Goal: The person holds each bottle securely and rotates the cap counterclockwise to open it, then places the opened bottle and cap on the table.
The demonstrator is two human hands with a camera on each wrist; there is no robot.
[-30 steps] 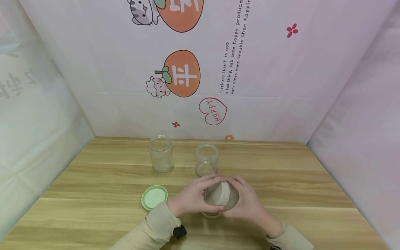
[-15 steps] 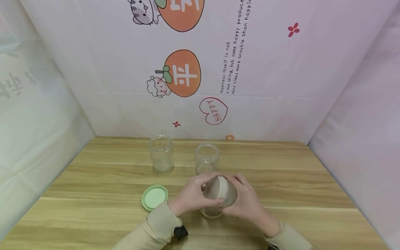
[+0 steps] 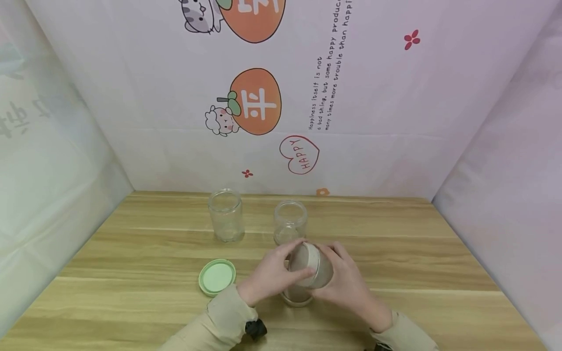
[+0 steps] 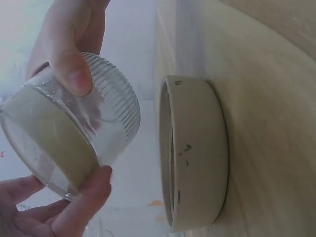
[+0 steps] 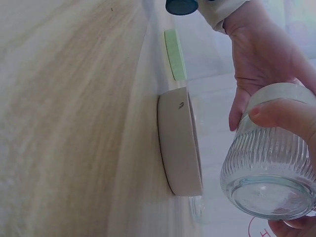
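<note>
Both hands hold a ribbed glass jar (image 3: 322,273), tilted, with a pale beige band round it near one end. My left hand (image 3: 274,273) grips the banded side; in the left wrist view its fingertips press near the band. My right hand (image 3: 347,287) grips the right side, its thumb lying across the glass in the right wrist view. Below the jar, apart from it, a shallow round beige lid-like piece (image 4: 197,153) with small brown marks stands on the table, hollow side up. Its inside is mostly hidden.
A taller glass jar (image 3: 227,222) stands at the back left, and a shorter glass jar (image 3: 290,219) just beyond the hands. A green lid (image 3: 217,278) lies left of the left hand. The wooden table (image 3: 417,273) ends at a printed cloth wall (image 3: 373,161).
The jar has tilted slightly further and shifted a little away and left. My left thumb has moved up along the band. More of the beige piece beneath shows.
</note>
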